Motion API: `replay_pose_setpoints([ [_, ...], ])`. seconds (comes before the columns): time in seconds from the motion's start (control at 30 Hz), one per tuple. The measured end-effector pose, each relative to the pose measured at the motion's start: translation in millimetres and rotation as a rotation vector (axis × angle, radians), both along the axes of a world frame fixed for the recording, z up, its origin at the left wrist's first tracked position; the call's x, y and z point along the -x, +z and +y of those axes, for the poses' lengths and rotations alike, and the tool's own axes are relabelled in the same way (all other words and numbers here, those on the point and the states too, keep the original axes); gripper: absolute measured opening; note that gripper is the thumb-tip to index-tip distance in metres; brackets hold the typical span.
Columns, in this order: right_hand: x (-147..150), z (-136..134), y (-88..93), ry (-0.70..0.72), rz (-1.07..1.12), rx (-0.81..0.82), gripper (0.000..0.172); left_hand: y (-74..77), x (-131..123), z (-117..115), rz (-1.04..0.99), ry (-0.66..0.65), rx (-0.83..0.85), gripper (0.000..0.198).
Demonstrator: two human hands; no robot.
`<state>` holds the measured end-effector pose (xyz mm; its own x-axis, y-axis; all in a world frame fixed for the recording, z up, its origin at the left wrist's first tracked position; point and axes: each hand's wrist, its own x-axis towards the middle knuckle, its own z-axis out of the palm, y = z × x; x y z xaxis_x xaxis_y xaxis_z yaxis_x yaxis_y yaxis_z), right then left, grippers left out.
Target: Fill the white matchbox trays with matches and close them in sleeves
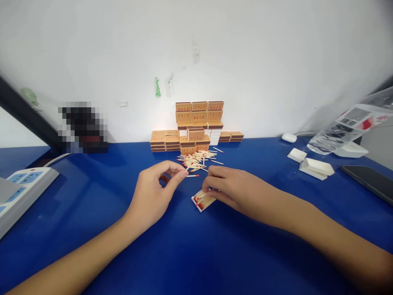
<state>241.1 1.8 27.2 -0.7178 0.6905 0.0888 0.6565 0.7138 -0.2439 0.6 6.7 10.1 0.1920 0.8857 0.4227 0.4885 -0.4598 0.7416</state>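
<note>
- Head view: the left hand (155, 190) rests low over the blue bench (196, 254), a little left of centre. Its fingers (181, 173) are curled, with thumb and forefinger closed in a pinch.
- That pinch has hold of the bare end of a single match (193, 175). The match points to the right, level with the bench, with its red head away from the hand.
- The right hand (235, 187) lies just right of centre, palm down. Its fingers (210, 189) are bent onto the far end of a small white tray (202, 201).
- The tray sits on the bench between the two hands, nearer the right one. It is filled with matches laid side by side, red heads at its near left end. Whether the right fingers grip the tray or only press on it cannot be told.
- A heap of loose matches (196, 159) lies just beyond both hands, near the pinched match.
- Behind the heap, a stack of matchboxes (199, 116) stands against the white wall (245, 49).
- Well apart to the right lie empty white trays (316, 168), a dark phone (371, 182) and a clear plastic bag (346, 127).
- At the far left edge sits a white power strip (18, 190).
</note>
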Motion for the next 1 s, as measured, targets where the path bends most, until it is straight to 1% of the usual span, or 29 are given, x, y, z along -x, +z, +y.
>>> replay_pose_setpoints([
  [0.13,1.0,1.3,-2.4,-0.007,-0.007,0.017,0.019,-0.4,0.1,-0.2,-0.001,-0.006,0.015,0.014],
  [0.33,4.5,-1.3,2.5,-0.035,0.004,0.044,0.017,-0.2,0.5,-0.3,-0.014,-0.010,0.013,0.015],
  [0.47,4.4,-1.6,0.9,-0.011,0.035,0.069,0.020,-0.9,1.5,-0.1,-0.014,-0.005,0.015,0.015],
  [0.63,1.2,-0.3,-0.9,0.018,0.125,0.074,0.019,-0.4,2.0,-1.0,-0.016,-0.009,0.018,0.014],
  [0.73,2.2,-0.8,-1.6,0.051,0.161,0.135,0.021,0.8,0.8,-1.6,-0.007,-0.002,0.028,0.015],
  [0.83,5.4,-0.7,-3.9,0.063,0.154,0.174,0.023,1.0,0.1,-1.2,-0.004,0.010,0.029,0.015],
  [1.0,10.7,-2.4,-3.7,0.047,0.083,0.154,0.025,0.1,0.0,0.3,-0.003,0.010,0.026,0.015],
])
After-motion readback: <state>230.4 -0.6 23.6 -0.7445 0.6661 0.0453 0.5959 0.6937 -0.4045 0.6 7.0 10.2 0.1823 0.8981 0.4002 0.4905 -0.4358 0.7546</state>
